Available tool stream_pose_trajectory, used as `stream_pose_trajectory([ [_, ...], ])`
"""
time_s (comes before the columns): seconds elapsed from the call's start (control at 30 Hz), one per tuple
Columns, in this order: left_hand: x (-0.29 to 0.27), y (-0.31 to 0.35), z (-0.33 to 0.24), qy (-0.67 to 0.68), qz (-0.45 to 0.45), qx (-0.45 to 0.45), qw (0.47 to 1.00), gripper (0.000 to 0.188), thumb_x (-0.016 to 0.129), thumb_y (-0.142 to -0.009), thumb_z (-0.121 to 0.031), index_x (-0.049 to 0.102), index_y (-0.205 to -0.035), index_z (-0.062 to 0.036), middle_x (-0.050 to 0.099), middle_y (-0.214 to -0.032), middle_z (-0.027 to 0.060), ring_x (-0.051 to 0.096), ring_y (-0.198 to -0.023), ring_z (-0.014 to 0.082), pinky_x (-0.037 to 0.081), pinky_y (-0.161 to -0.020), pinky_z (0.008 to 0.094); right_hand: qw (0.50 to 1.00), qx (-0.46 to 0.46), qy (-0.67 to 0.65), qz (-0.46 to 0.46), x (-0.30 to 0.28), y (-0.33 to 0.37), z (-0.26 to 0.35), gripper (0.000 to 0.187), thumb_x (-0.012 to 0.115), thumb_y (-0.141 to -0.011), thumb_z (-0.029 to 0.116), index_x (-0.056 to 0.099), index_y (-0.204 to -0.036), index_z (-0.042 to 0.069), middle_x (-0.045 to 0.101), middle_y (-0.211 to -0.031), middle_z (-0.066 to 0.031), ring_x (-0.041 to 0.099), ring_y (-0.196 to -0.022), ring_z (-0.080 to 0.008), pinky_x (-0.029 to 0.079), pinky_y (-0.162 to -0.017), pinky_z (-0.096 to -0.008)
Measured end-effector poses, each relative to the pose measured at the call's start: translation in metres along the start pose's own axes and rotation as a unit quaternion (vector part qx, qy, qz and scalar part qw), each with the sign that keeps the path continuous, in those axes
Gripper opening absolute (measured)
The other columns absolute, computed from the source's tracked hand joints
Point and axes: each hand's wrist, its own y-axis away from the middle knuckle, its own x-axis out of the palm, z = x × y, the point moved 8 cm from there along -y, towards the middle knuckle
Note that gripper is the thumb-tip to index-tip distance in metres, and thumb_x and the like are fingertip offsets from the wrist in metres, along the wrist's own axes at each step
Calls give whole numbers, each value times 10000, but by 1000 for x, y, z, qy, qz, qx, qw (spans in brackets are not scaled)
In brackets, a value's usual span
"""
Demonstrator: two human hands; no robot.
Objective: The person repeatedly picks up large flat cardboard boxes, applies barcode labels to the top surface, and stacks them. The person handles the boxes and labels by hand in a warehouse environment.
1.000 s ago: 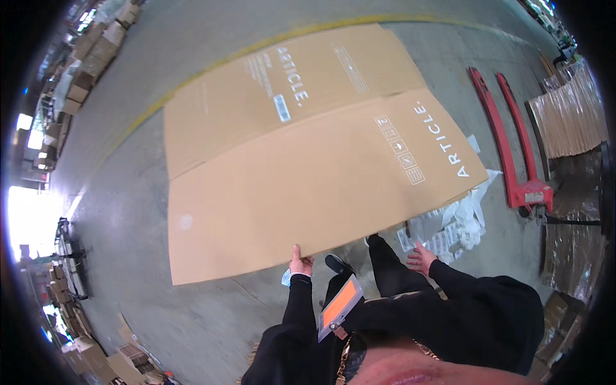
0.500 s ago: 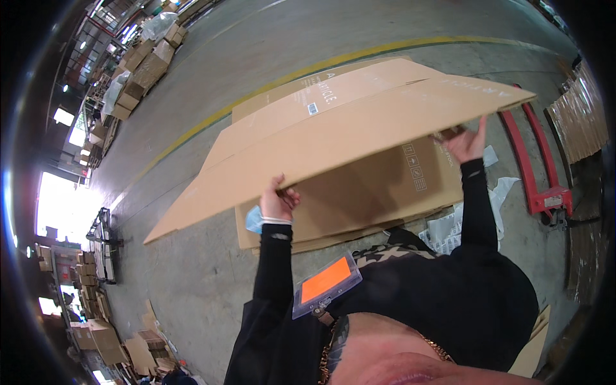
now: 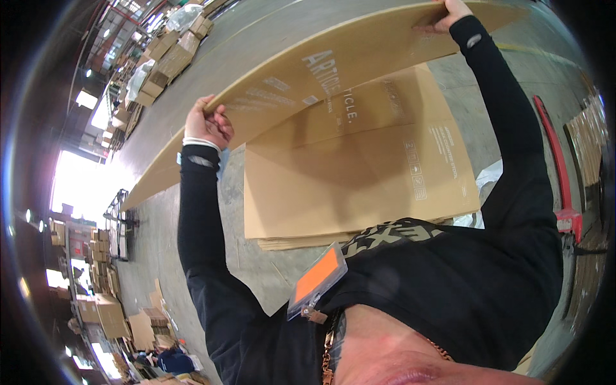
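A large flattened cardboard box [image 3: 276, 80] is raised and tilted up on edge, its printed brown face turned toward me. My left hand [image 3: 210, 123] grips its upper edge left of the middle, fingers curled round the board. Farther right, my right hand [image 3: 446, 18] is closed on the same edge, with that arm stretched out. Below the raised sheet lies a stack of flattened boxes [image 3: 333, 186] on the concrete floor. White printing and handling symbols show on the top one, and the raised sheet hides part of its far side.
A red pallet jack [image 3: 566, 218] stands to the right, beside a wrapped stack of cardboard [image 3: 587, 144]. Crumpled white plastic wrap [image 3: 491, 173] lies by the stack's right side. Loaded pallets of boxes [image 3: 170, 61] line the far left, and a dark cart [image 3: 119, 224] stands at left.
Both hands have lifted the flattened box up and away from me, tipping it from nearly flat to steep. More of the stack beneath now shows.
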Motion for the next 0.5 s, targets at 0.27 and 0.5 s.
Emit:
stream_pose_trajectory([
  [0.27, -20, 7, -61, -45, -99, 52, 993, 413, 604, -869, -446, 635, -770, -46, 570, -592, -3, 588, -591, 161, 458, -545, 301, 987, 94, -108, -75, 83, -1, -14, 344, 571, -898, 258, 522, -1175, 59, 557, -1294, -202, 467, -1245, -420, 288, -1038, -684],
  [0.5, -79, 57, -79, 6, -145, 177, 973, 850, 512, -833, -673, 390, -1343, -4, 578, -1127, 154, 613, -978, 375, 508, -840, 499, 948, 198, -172, -179, 93, -9, -42, 411, 616, -869, 260, 527, -1209, 47, 580, -1269, -189, 495, -1224, -387, 328, -1056, -610],
])
